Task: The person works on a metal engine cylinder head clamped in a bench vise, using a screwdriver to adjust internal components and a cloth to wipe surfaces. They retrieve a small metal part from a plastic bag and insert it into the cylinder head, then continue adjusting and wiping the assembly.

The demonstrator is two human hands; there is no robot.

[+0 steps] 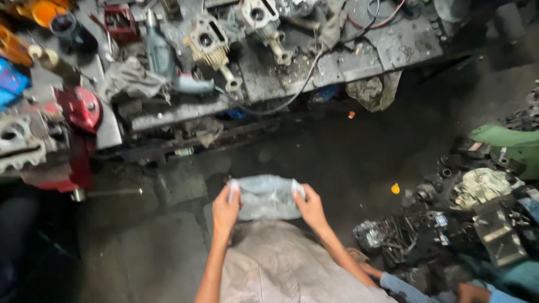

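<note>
A crumpled, see-through plastic bag (266, 196) is stretched between my two hands in front of my grey shirt. My left hand (225, 212) pinches its left edge and my right hand (310, 209) pinches its right edge. The bag hangs above a dark, oily floor (348, 157). What is inside the bag, if anything, cannot be made out.
A greasy metal workbench (365, 53) runs across the top, bearing engine cylinder parts (210, 42), a power drill (163, 59), rags and a red vise (78, 112). Scrap metal parts (477, 213) pile at right beside a green casing (511, 148). Another person's arm (415, 286) lies at lower right.
</note>
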